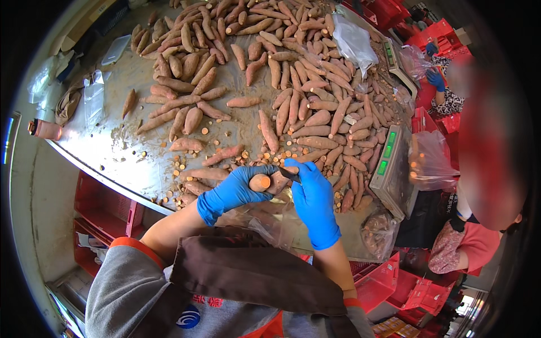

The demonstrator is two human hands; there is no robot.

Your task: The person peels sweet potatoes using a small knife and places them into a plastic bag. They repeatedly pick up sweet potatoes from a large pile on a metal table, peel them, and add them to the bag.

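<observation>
My left hand (236, 188), in a blue glove, is closed around a sweet potato (258, 183) whose cut orange end faces up. A second sweet potato (277, 182) lies against it, beside the left fingers. In my blue-gloved right hand (313, 198) is a knife (289, 173) with a dark blade. The blade rests across the tip of the second sweet potato, with the right thumb and fingers around that end. Cut orange end slices (266, 156) lie scattered on the metal table (243, 145) just beyond both hands.
A large heap of sweet potatoes (321, 105) covers the table's far and right parts. At the right edge stands a digital scale (391, 169); a clear bag (379, 234) sits nearby. Red crates (99, 207) stand below the table. Other people work at the right, one wearing blue gloves (435, 79).
</observation>
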